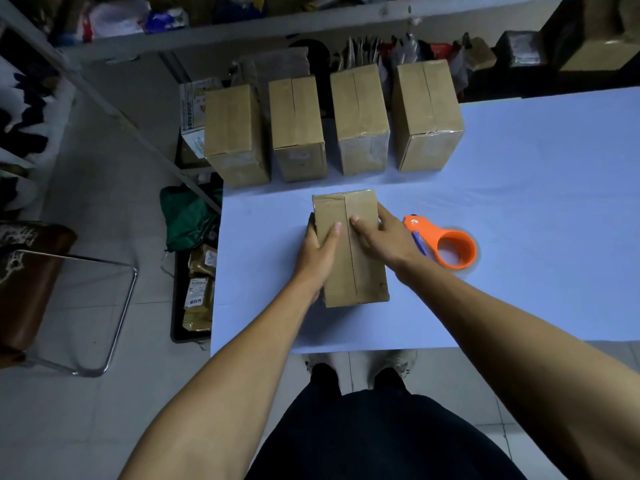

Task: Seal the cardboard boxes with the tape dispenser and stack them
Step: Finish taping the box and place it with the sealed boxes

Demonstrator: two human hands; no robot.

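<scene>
Spanning most of the view, the pale blue table (519, 188) carries four brown cardboard boxes (360, 119) in a row along its far edge. Nearer the middle sits the brown cardboard box being worked (360, 271), flaps folded shut, centre seam untaped. Left hand (317, 251) grips its left side, thumb on top; right hand (384, 233) grasps the right edge, thumb by the seam. Orange plastic tape dispenser (450, 245) lies just right, untouched. Box likely light, stiff; best held by its side walls.
</scene>
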